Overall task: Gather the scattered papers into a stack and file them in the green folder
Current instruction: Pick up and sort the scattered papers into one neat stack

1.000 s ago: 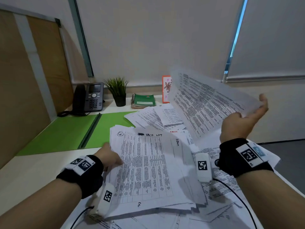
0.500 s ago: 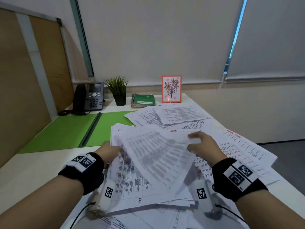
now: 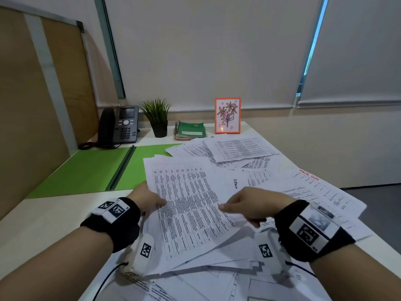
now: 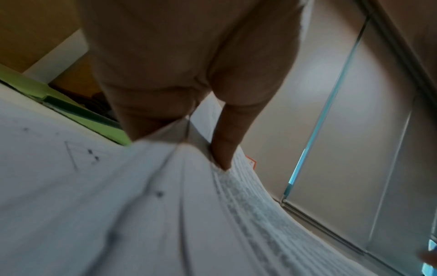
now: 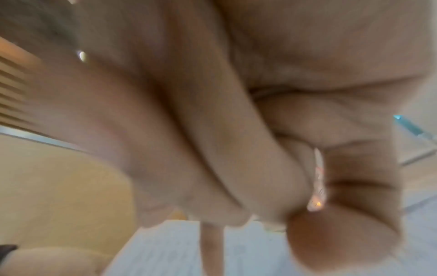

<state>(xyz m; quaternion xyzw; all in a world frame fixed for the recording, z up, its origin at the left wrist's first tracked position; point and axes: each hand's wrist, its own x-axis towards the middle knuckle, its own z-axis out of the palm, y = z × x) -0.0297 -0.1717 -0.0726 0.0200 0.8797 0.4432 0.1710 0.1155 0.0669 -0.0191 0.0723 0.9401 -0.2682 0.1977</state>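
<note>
Left hand (image 3: 147, 197) pinches the left edge of the gathered stack (image 3: 191, 209), thumb on top, fingers underneath per left wrist view. Right hand (image 3: 249, 205) hovers just over the stack's right edge, fingers loosely curled, holding nothing. Loose papers (image 3: 238, 148) lie farther out and to the right, so the right hand is nearer them; green folder (image 3: 86, 170) lies open on the counter (image 3: 32, 218) to the left, spine running away from the person, nearer the left hand.
</note>
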